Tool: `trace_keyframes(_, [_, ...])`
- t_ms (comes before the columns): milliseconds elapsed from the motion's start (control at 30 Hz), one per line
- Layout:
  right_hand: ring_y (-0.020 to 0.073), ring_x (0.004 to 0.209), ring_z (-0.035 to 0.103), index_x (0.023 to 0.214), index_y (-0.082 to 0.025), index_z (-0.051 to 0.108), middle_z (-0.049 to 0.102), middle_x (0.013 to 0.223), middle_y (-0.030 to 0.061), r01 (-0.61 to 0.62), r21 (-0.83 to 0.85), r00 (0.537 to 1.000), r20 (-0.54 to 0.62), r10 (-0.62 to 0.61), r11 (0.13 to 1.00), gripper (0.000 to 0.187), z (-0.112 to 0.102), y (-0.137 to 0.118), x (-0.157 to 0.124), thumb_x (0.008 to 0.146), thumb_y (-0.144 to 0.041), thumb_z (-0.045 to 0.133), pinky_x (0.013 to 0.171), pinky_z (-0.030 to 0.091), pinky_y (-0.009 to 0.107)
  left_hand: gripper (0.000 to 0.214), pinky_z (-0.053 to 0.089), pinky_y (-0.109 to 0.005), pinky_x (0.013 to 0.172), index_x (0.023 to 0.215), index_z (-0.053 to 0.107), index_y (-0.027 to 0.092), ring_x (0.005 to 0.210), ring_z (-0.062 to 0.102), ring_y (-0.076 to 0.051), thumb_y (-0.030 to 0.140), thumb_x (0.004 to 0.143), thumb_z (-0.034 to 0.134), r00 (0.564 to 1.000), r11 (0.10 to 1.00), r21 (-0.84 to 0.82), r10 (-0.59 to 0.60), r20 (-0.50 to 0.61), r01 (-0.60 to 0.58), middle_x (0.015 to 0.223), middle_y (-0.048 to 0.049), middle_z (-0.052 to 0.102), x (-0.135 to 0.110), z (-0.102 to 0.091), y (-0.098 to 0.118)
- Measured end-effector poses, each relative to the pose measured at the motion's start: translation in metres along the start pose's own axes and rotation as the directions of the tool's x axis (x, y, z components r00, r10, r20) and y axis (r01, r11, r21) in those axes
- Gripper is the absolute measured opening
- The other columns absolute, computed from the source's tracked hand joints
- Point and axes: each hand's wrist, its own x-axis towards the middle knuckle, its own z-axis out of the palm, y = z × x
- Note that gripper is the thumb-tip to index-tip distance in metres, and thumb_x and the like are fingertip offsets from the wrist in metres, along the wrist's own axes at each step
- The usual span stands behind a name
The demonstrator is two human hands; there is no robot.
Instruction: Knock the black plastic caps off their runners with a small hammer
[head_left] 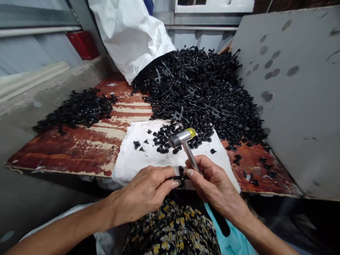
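Observation:
My left hand [145, 193] is closed in a pinch on a small black plastic frame piece [181, 177] at the near edge of a white cloth [132, 159]. My right hand [216, 184] is wrapped round the thin metal shaft of a small hammer [183, 138], whose silver head with a yellow face hovers just above the cloth. The right thumb also touches the black piece. Loose small black parts [166, 136] lie scattered on the cloth beyond the hammer head.
A large heap of black plastic parts [202, 88] spills from a white sack [130, 32] at the back. A smaller black pile [77, 109] lies at the left on the worn red board [79, 141]. A grey panel [294, 92] leans at the right.

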Motion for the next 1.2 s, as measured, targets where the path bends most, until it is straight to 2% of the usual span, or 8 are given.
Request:
trace_keyframes(67, [0.0143,0.067,0.058,0.094,-0.019,0.058,0.062,0.078,0.0013,0.099,-0.223,0.994,-0.021,-0.107,0.970,0.015,-0.007,0.003,0.003,0.093,-0.030,0.048,0.062,0.048,0.026,0.025,0.043,-0.024,0.064,0.086,0.062,0.018,0.064,0.054,-0.012,0.032,0.091,0.043,0.996,0.984,-0.156,-0.079,0.036,0.083,0.071,-0.0003,0.063,0.002,0.000,-0.005])
trace_keyframes(167, [0.0216,0.084,0.064,0.110,-0.017,0.057,0.066,0.093,0.0098,0.218,-0.552,0.965,-0.002,-0.263,0.804,0.023,-0.017,0.014,0.010,0.093,-0.021,0.041,0.073,0.051,0.034,0.026,0.037,-0.020,0.050,0.082,0.059,0.016,0.051,0.048,-0.009,0.039,0.087,0.048,0.965,0.897,-0.357,-0.240,0.106,0.262,0.065,-0.0008,0.063,0.001,-0.001,-0.014])
trace_keyframes(333, [0.0236,0.074,0.067,0.119,-0.017,0.055,0.066,0.087,0.0101,0.237,-0.794,0.959,0.099,-0.266,0.559,0.036,-0.026,0.023,0.005,0.089,-0.010,0.038,0.066,0.054,0.037,0.027,0.028,-0.019,0.044,0.077,0.057,0.016,0.041,0.042,-0.006,0.043,0.076,0.060,0.909,0.759,-0.503,-0.373,0.185,0.414,0.058,-0.0015,0.064,0.001,-0.007,-0.019])
trace_keyframes(433, [0.0209,0.069,0.068,0.121,-0.018,0.055,0.066,0.087,0.0090,0.264,-0.765,0.957,0.131,-0.259,0.587,0.036,-0.030,0.019,-0.010,0.090,-0.009,0.040,0.062,0.055,0.033,0.025,0.029,-0.018,0.045,0.070,0.055,0.016,0.042,0.042,-0.006,0.040,0.073,0.062,0.907,0.732,-0.544,-0.392,0.154,0.409,0.057,-0.0010,0.062,0.003,-0.012,-0.019])
trace_keyframes(567, [0.0210,0.076,0.070,0.119,-0.016,0.054,0.068,0.091,0.0114,0.283,-0.725,0.928,0.042,-0.370,0.628,0.029,-0.036,0.018,-0.014,0.094,-0.013,0.041,0.064,0.057,0.031,0.026,0.027,-0.018,0.045,0.068,0.054,0.016,0.047,0.035,-0.005,0.040,0.075,0.062,0.925,0.698,-0.624,-0.363,0.116,0.352,0.062,0.0041,0.052,0.004,-0.013,-0.023])
trace_keyframes(800, [0.0235,0.073,0.068,0.120,-0.014,0.056,0.067,0.089,0.0117,0.234,-0.858,0.923,0.048,-0.381,0.457,0.033,-0.034,0.027,0.015,0.092,-0.012,0.038,0.063,0.056,0.036,0.048,0.023,-0.017,0.045,0.063,0.044,0.018,0.050,0.030,-0.006,0.061,0.075,0.061,0.945,0.730,-0.616,-0.317,0.077,0.295,0.057,0.0071,0.037,0.009,-0.006,-0.029])
trace_keyframes(1033, [0.0206,0.062,0.067,0.126,-0.017,0.051,0.067,0.089,0.0096,0.272,-0.854,0.921,0.097,-0.378,0.443,0.035,-0.044,0.027,-0.022,0.093,-0.012,0.040,0.054,0.055,0.032,0.041,0.026,-0.017,0.044,0.067,0.054,0.016,0.043,0.040,-0.005,0.055,0.071,0.067,0.921,0.742,-0.561,-0.375,0.106,0.367,0.051,0.0020,0.055,0.008,-0.017,-0.030])
trace_keyframes(1200, [0.0240,0.077,0.070,0.124,-0.018,0.053,0.068,0.093,0.0111,0.266,-0.825,0.894,0.019,-0.447,0.498,0.034,-0.044,0.028,-0.017,0.092,-0.011,0.042,0.062,0.058,0.034,0.032,0.035,-0.017,0.045,0.064,0.056,0.016,0.049,0.051,-0.008,0.042,0.063,0.075,0.912,0.679,-0.630,-0.389,0.127,0.377,0.061,-0.0022,0.063,0.012,-0.025,-0.018])
